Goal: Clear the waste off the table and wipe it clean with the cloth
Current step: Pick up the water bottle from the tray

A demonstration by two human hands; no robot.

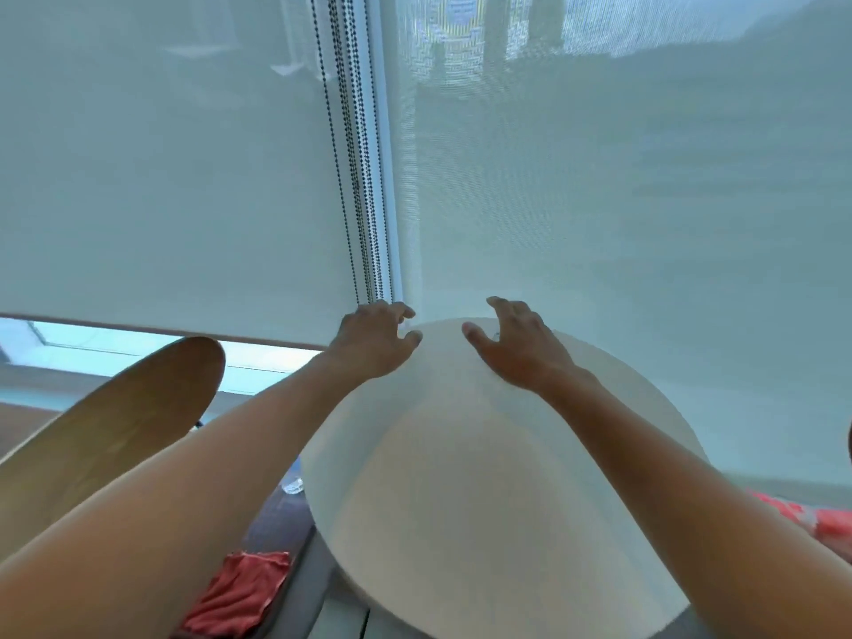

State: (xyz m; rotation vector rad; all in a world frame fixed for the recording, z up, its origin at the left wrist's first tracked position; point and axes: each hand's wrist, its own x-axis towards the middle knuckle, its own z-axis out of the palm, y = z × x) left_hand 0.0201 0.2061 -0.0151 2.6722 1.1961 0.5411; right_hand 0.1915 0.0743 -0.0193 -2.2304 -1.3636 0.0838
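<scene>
A round white table (461,477) fills the middle of the view, and its top shows no waste. My left hand (375,336) hovers at the table's far left rim with its fingers loosely curled and nothing in it. My right hand (516,343) lies near the far rim with fingers spread, also holding nothing. Both forearms stretch across the table. A crumpled red cloth (239,592) lies low to the left of the table, below my left arm, away from both hands.
A curved wooden chair back (115,431) stands to the left. A clear plastic container (292,481) sits low by the table's left side. Pale roller blinds with bead chains (355,177) hang just behind the table. A pink patterned fabric (825,518) shows at the right edge.
</scene>
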